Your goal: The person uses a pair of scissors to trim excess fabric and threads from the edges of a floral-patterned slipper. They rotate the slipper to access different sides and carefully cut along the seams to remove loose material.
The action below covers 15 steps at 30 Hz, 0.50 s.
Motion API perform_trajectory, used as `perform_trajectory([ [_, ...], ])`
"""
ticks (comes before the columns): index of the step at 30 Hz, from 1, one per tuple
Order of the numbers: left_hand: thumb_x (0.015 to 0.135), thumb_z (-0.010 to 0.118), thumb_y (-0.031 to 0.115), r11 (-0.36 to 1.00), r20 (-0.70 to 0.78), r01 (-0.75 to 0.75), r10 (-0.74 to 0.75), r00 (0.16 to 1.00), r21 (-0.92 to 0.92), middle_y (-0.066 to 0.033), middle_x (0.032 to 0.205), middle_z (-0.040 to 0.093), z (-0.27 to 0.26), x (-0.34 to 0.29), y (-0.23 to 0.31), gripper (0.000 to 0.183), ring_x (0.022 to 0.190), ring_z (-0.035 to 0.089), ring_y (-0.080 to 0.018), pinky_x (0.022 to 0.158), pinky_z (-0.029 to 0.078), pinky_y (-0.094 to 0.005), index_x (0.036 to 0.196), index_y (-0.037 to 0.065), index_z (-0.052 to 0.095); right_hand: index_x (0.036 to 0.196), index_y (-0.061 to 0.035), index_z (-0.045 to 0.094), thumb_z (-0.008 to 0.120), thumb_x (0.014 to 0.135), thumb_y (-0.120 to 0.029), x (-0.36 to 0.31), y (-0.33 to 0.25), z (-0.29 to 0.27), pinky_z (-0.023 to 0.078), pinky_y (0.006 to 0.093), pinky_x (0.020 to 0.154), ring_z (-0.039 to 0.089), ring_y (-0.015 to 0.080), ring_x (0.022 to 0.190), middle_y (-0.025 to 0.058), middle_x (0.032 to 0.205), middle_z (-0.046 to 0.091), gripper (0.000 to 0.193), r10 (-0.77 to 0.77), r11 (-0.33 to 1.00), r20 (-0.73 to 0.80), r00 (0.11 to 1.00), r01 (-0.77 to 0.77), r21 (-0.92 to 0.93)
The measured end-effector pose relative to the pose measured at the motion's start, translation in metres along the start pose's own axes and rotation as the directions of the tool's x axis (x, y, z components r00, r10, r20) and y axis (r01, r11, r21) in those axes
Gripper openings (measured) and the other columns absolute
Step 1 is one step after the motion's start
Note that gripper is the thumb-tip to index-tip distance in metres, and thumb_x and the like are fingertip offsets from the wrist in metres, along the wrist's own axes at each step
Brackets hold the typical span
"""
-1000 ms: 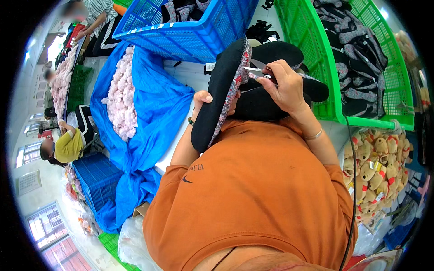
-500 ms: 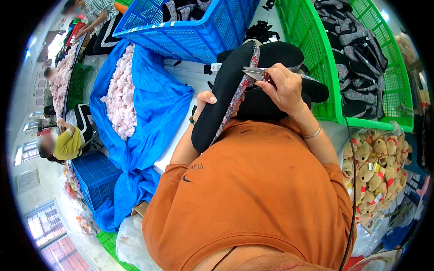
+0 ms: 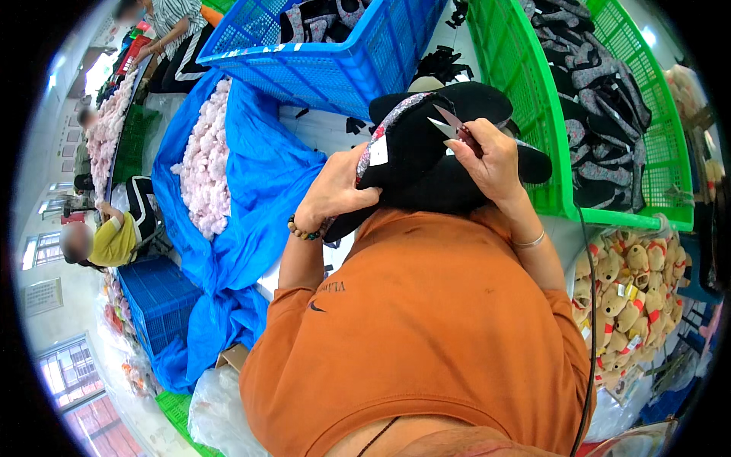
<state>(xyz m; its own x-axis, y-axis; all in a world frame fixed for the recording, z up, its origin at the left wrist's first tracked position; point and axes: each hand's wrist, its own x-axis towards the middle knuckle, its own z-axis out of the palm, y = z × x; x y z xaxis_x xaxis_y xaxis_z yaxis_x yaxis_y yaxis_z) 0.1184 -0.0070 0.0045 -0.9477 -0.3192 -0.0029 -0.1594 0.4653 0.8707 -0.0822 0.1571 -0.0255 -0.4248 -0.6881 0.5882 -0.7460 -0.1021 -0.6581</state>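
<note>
Caution: parted blades beside hand-held fabric.
At upper centre of the frame, the black fabric piece (image 3: 415,148) is pinched in the left hand (image 3: 335,190), thumb near its white label (image 3: 378,151). To the right, the right hand (image 3: 491,160) is closed around the scissors (image 3: 458,127), blade tips directed toward the upper left. If the tips dip or the piece shifts, the blades could nick the material; dark fabric may conceal the cut. A stroke too close to the floral edging (image 3: 394,116) could damage it. If the left grasp slackens, the piece could slip onto the black pieces (image 3: 480,103) adjacent.
</note>
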Motion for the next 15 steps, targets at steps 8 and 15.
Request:
perform_trajectory([
  [8, 0.059, 0.063, 0.017, 0.981, -0.092, -0.007, 0.025, 0.995, 0.195, -0.0235, 0.076, 0.06, 0.009, -0.005, 0.003, 0.046, 0.07, 0.058, -0.0415, 0.064, 0.047, -0.0391, 0.101, -0.002, 0.054, 0.077, -0.0037, 0.057, 0.074, 0.076, -0.027, -0.001, -0.014, -0.005, 0.044, 0.0307, 0.049, 0.057, 0.0221, 0.056, 0.0068, 0.068, 0.056, 0.028, -0.208, 0.978, 0.209, 0.956, 0.207, 0.024],
  [15, 0.058, 0.065, 0.014, 0.87, -0.21, 0.015, 0.102, 0.972, 0.493, -0.018, 0.08, 0.061, 0.013, -0.009, 0.006, 0.05, 0.076, 0.06, -0.0378, 0.065, 0.048, -0.0376, 0.106, 0.003, 0.056, 0.076, -0.0033, 0.058, 0.072, 0.078, -0.029, 0.001, -0.022, -0.022, 0.042, 0.0305, 0.046, 0.055, 0.0213, 0.051, 0.0074, 0.066, 0.056, 0.029, -0.046, 0.99, 0.067, 0.997, 0.054, -0.128],
])
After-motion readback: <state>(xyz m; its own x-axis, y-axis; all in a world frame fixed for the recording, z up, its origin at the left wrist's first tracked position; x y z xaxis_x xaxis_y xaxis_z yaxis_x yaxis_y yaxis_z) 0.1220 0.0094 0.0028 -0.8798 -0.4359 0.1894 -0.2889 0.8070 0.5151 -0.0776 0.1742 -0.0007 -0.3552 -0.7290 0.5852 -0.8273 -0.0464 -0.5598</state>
